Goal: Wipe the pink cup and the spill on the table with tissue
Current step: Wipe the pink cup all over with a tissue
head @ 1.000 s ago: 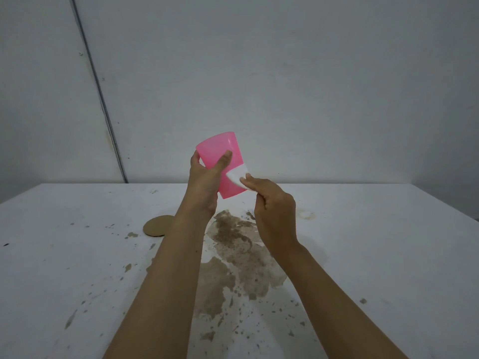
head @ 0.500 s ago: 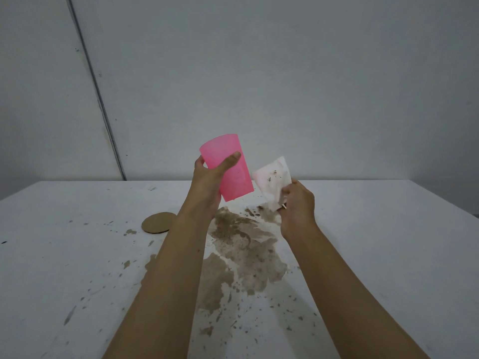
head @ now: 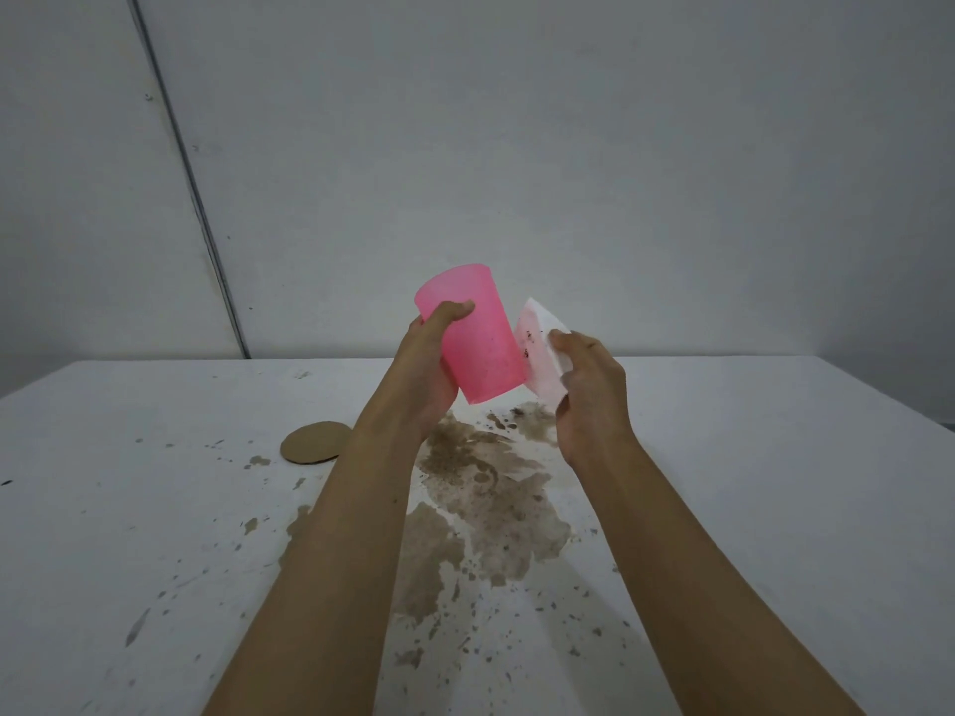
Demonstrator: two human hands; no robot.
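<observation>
My left hand (head: pixel 431 369) grips the pink cup (head: pixel 478 338) in the air above the table, the cup tilted with its base up and away from me. Just to its right, my right hand (head: pixel 591 395) pinches a white tissue (head: pixel 540 354) with dark specks on it. The tissue's edge lies against the cup's right side. Under both hands a wide brown spill (head: pixel 486 503) spreads over the white table (head: pixel 155 509), with splatter running toward me.
A round brown coaster (head: pixel 314 442) lies on the table left of my left forearm. Small brown drops dot the table's left and near parts. A grey wall stands behind the table's far edge.
The right hand pulled the tissue off the cup and then brought it back against the cup's right side. The left hand turned the cup a little.
</observation>
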